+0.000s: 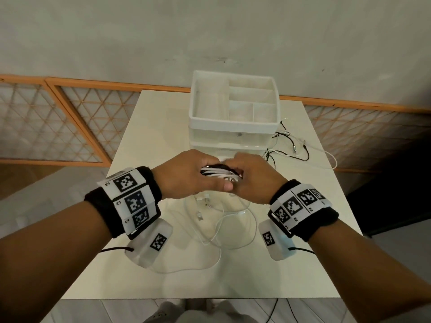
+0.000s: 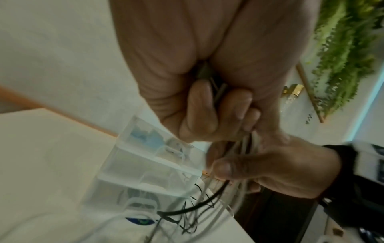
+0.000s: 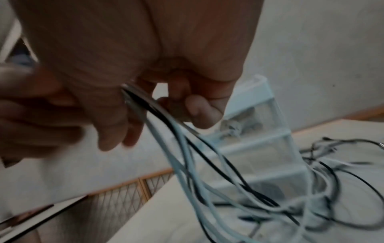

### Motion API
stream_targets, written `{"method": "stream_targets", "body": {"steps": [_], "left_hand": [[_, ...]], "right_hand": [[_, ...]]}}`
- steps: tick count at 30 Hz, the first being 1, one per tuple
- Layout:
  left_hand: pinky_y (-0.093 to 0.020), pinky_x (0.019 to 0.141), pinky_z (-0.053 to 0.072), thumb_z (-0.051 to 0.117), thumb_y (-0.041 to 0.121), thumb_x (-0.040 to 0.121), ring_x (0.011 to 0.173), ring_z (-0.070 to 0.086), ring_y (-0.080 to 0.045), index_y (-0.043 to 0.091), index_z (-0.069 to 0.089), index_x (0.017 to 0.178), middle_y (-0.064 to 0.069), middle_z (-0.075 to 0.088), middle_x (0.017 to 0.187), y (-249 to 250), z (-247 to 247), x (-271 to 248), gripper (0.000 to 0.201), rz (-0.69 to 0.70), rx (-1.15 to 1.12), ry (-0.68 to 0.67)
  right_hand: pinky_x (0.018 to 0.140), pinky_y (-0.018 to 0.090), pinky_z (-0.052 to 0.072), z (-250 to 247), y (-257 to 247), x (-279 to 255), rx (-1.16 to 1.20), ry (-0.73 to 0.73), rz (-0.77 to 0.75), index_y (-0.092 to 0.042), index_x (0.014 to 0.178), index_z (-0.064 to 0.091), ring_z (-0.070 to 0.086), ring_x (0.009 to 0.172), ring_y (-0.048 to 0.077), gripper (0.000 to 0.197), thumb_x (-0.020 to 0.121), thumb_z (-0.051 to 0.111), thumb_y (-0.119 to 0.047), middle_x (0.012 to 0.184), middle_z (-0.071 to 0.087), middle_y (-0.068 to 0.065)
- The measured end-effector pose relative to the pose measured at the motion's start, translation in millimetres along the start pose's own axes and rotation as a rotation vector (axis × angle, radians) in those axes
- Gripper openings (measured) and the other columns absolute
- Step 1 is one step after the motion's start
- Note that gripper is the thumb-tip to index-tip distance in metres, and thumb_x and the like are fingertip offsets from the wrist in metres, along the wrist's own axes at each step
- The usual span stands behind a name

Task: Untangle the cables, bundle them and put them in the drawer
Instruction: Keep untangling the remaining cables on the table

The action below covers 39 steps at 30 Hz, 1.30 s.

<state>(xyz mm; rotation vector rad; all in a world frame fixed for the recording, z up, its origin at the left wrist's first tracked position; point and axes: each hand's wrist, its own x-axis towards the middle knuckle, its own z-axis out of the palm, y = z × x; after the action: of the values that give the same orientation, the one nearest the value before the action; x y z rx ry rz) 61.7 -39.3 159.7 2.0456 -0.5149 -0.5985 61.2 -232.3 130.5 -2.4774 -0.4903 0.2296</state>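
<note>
A: What do the hands have?

B: A bunch of thin, smooth white and black cables (image 1: 220,172), gathered into loops. The left hand (image 1: 186,174) has its fingers curled round one side of the bunch, thumb laid across the strands. The right hand (image 1: 253,177) pinches the other side, fingers bent over it. Both hands are raised above the glossy cream desk (image 1: 291,252), just in front of the drawer unit.

A: Describe the unit.

B: A boxy, translucent white plastic drawer unit (image 1: 233,136), stacked in tiers, with a small round knob on the upper drawer front. The wrist views show three clear tiers with blurred contents I cannot make out. On top sits an open white tray (image 1: 234,121) split by thin walls into compartments: one tall one on the left, long ones at the back right, two smaller ones at the front right. Nothing shows inside them.

A: And the rest of the cables?

B: Loose white cable strands (image 1: 219,229) hang from the bunch and sprawl in wide curves on the desk beneath the hands, with small rectangular plugs among them. To the right of the unit lies a thinner tangle of black and white wires (image 1: 289,148) with metal-tipped ends, and one white loop runs out towards the desk's right edge.

A: Anything on the wrists?

B: Black fabric bands (image 1: 102,206) bearing white blocks printed with square black-and-white codes.
</note>
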Motion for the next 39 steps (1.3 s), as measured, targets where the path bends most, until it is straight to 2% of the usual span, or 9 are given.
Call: {"method": "stream_targets", "body": {"steps": [5,10,14,17,19,24,28,35,39], "left_hand": [[-0.018,0.053,0.032,0.062,0.058,0.086,0.049,0.041,-0.007,0.021,0.05,0.058,0.008,0.044,0.051,-22.3,-13.6,-16.9,0.048,-0.068,0.432,-0.02],[-0.031,0.066,0.037,0.035,0.062,0.097,0.065,0.047,-0.018,0.024,0.039,0.065,0.001,0.046,0.069,-59.2,0.4,-24.7,0.05,-0.422,0.771,-0.081],[-0.033,0.072,0.041,0.029,0.059,0.1,0.081,0.053,-0.027,0.016,0.046,0.078,-0.009,0.058,0.093,-73.0,15.3,-12.2,0.051,-0.512,0.831,0.026],[-0.033,0.073,0.041,0.033,0.055,0.101,0.082,0.051,-0.027,0.023,0.04,0.07,-0.003,0.05,0.083,-67.6,21.4,-4.9,0.046,-0.434,0.765,0.038],[-0.033,0.071,0.039,0.037,0.053,0.101,0.079,0.049,-0.026,0.028,0.038,0.068,0.002,0.044,0.075,-60.2,25.3,-2.5,0.042,-0.333,0.713,0.02],[-0.033,0.073,0.039,0.039,0.053,0.101,0.084,0.052,-0.028,0.025,0.055,0.093,-0.001,0.054,0.083,-59.7,30.9,-0.5,0.034,-0.252,0.657,-0.007],[-0.033,0.075,0.039,0.038,0.047,0.103,0.094,0.056,-0.033,0.015,0.049,0.081,-0.007,0.058,0.09,-58.5,30.8,11.9,0.041,-0.363,0.597,0.137],[-0.028,0.057,0.041,0.048,0.05,0.098,0.06,0.054,-0.024,0.014,0.049,0.067,-0.004,0.055,0.06,-71.6,15.2,4.6,0.048,-0.495,0.263,0.259],[-0.022,0.042,0.034,0.057,0.043,0.096,0.049,0.048,-0.023,0.014,0.048,0.068,-0.006,0.051,0.058,-73.7,12.9,4.0,0.042,-0.521,-0.038,0.327]], "right_hand": [[0.074,0.034,0.053,1.1,71.5,-5.1,-0.321,-0.221,0.394,-0.03,0.07,0.069,0.064,0.082,0.024,0.032,0.084,0.065,-0.058,0.083,0.069,0.003],[0.069,0.041,0.05,-6.4,120.9,-18.2,-0.335,0.494,0.417,-0.013,0.094,0.072,0.063,0.084,0.042,0.01,0.086,0.067,-0.018,0.093,0.065,0.017],[0.091,0.045,0.05,15.2,112.4,-19.9,-0.314,0.094,0.584,-0.032,0.151,0.032,0.058,0.113,0.039,0.081,0.082,0.075,-0.026,0.122,0.056,0.017],[0.084,0.04,0.054,32.8,70.1,-21.8,-0.176,-0.085,0.356,-0.052,0.151,0.007,0.063,0.091,0.023,0.103,0.078,0.078,-0.037,0.095,0.062,0.001],[0.075,0.036,0.053,49.4,43.8,-20.8,-0.115,-0.145,0.213,-0.056,0.143,0.022,0.06,0.073,0.016,0.084,0.077,0.074,-0.05,0.068,0.058,-0.01],[0.069,0.03,0.05,44.4,54.0,-5.3,-0.192,0.108,0.353,-0.036,0.082,0.062,0.064,0.077,0.025,0.012,0.088,0.062,-0.046,0.072,0.062,-0.004],[0.074,0.029,0.054,52.2,63.9,-6.6,-0.061,0.542,0.186,-0.024,0.118,0.065,0.063,0.068,0.017,0.029,0.09,0.068,-0.027,0.089,0.073,-0.004],[0.076,0.031,0.052,91.6,116.7,-41.2,-0.081,0.207,0.496,-0.022,0.092,0.06,0.066,0.082,0.027,0.013,0.085,0.06,-0.011,0.087,0.067,0.0],[0.099,0.032,0.046,104.4,137.1,-42.4,-0.146,-0.011,0.583,-0.032,0.127,0.064,0.059,0.117,0.026,0.038,0.093,0.056,-0.018,0.13,0.061,-0.002]]}}
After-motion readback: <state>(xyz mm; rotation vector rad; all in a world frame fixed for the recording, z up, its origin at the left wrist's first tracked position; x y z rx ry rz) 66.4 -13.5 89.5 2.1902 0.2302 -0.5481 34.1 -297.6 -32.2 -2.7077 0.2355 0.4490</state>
